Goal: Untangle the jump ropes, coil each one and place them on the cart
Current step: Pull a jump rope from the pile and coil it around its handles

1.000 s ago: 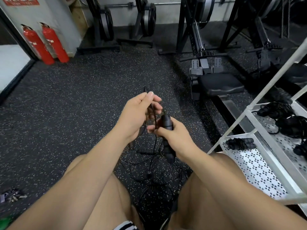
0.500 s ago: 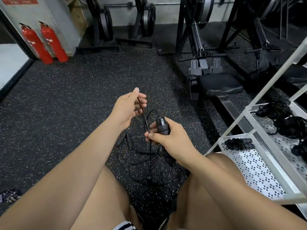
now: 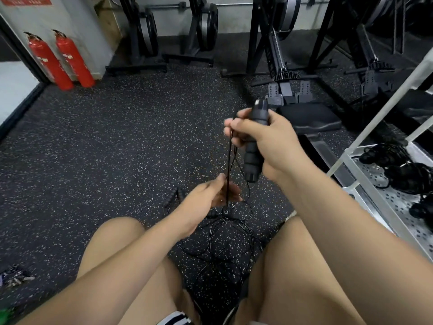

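1. the right hand (image 3: 262,137) was wrapped around a black foam jump rope handle (image 3: 254,146), held above the floor in front of the knees.
2. the handle's long axis stood close to upright, slightly tilted: its top end pointed up and away toward the rowing machine (image 3: 288,90), its lower end down toward the person.
3. thin black cord (image 3: 228,170) hung in near-vertical strands from the right hand's fingers down to the left hand (image 3: 210,195).
4. the left hand sat lower, fingers fairly straight, with the cord passing between thumb and fingers; i could not tell whether it pinched the cord.
5. below the left hand the cord joined a loose tangle of loops (image 3: 225,242) lying on the speckled rubber floor (image 3: 117,148) between the legs.
6. two more black handles (image 3: 174,195) lay side by side on the floor just left of the left hand.
7. the white cart (image 3: 396,202) stood to the right, with several coiled ropes (image 3: 410,172) lying on its perforated shelf.
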The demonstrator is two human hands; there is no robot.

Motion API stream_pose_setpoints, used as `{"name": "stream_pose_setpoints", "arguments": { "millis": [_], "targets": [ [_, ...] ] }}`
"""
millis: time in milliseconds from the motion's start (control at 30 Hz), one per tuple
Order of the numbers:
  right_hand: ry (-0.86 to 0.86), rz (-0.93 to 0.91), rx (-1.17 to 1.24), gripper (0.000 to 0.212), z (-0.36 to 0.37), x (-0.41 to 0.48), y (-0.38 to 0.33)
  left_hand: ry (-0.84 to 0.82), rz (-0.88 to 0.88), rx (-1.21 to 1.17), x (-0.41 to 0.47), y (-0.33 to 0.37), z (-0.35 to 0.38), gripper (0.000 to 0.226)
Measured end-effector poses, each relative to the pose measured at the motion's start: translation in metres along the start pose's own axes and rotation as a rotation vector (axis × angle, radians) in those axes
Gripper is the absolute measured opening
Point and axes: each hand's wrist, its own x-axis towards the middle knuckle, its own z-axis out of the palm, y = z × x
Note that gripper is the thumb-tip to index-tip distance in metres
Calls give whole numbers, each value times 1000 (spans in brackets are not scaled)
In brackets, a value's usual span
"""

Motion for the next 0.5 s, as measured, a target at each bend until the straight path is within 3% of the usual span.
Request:
{"name": "stream_pose_setpoints", "arguments": {
  "millis": [167, 267, 500],
  "targets": [
    [16, 24, 85, 25, -8, 27, -14, -8, 54, 250, -6, -7, -3, 45],
    [29, 40, 94, 23, -11, 39, -8, -19, 143, 360, -11, -3, 0, 25],
    [-25, 152, -59, 26, -25, 27, 36, -15, 283, 256, -16, 32, 0, 27]
  ]
}}
